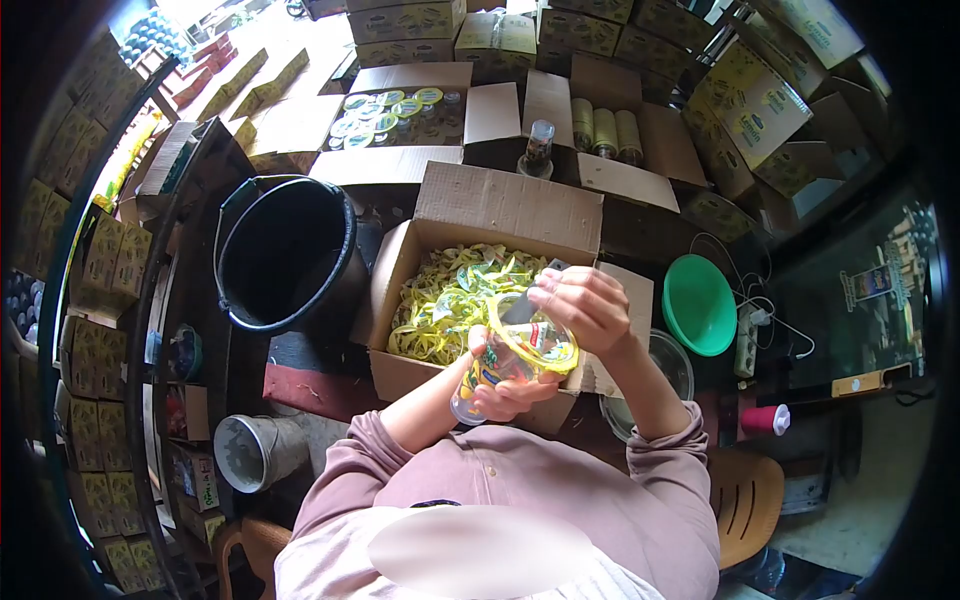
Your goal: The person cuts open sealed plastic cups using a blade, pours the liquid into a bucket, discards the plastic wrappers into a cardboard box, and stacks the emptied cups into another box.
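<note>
In the head view, the left hand (512, 396) curls its fingers around a clear, glossy plastic jar (490, 372) with a thin yellow band (572, 358) about its round mouth, held tilted over the near edge of a cardboard box (510, 203). The right hand (585, 305) is just above that mouth, fingertips drawn together; whether they pinch anything I cannot tell. The corrugated box holds a loose tangle of curly yellow strips (425, 310). It sits on a dark desk (650, 245), a smooth black bucket (285, 255) beyond its left edge, a shiny green bowl (700, 305) beyond its right.
</note>
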{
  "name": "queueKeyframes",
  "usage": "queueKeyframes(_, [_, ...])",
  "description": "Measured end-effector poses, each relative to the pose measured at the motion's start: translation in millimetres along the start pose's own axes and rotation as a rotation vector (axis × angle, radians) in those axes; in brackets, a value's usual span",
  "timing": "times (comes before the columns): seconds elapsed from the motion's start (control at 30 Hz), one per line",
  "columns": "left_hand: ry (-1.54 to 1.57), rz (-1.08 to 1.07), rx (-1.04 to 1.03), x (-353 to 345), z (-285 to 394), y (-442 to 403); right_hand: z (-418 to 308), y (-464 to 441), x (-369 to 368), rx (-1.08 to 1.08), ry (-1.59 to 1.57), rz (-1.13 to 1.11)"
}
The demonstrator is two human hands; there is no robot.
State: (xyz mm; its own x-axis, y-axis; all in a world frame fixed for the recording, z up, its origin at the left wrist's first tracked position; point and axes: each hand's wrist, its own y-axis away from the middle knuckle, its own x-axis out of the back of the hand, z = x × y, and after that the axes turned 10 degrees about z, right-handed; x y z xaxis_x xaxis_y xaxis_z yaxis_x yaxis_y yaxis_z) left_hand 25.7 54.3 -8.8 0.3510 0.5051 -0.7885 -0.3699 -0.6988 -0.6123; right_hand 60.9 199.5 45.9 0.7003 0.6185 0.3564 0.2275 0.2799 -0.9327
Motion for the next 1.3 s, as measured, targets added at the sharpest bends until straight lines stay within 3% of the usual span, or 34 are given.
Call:
queueKeyframes(0.27, [-0.072, 0.066, -0.003, -1, 8, 14, 20, 9, 7, -0.338, 0.232, -0.090])
queueKeyframes(0.43, [-0.375, 0.368, -0.129, -18, 19, 32, 13, 1, 23, -0.745, 0.071, -0.055])
queueKeyframes(0.57, [-0.613, 0.637, -0.136, -37, 29, 42, 5, -5, 41, -0.735, 0.035, -0.168])
queueKeyframes(0.63, [-0.887, 0.761, -0.048, -47, 41, 45, 0, -7, 45, -0.707, 0.079, -0.165])
queueKeyframes(0.7, [-1.350, 0.948, -0.020, -54, 47, 43, -4, -8, 49, -0.689, 0.140, -0.156])
queueKeyframes(0.77, [-1.872, 1.249, -0.185, -58, 42, 39, -10, -7, 49, -0.761, 0.159, -0.056])
queueKeyframes(0.83, [-2.147, 1.267, -0.293, -50, 43, 46, -17, -7, 46, -0.830, 0.159, -0.001])
queueKeyframes(1.0, [-2.235, 1.289, -0.535, -58, 22, 39, -37, -5, 36, -0.872, 0.113, -0.019])
queueKeyframes(1.1, [-2.443, 1.266, -0.554, -65, 16, 42, -45, -12, 33, -0.758, 0.073, -0.045])
queueKeyframes(1.3, [-2.548, 1.295, -0.427, -87, 4, 49, -66, -24, 9, -0.848, 0.006, -0.221])
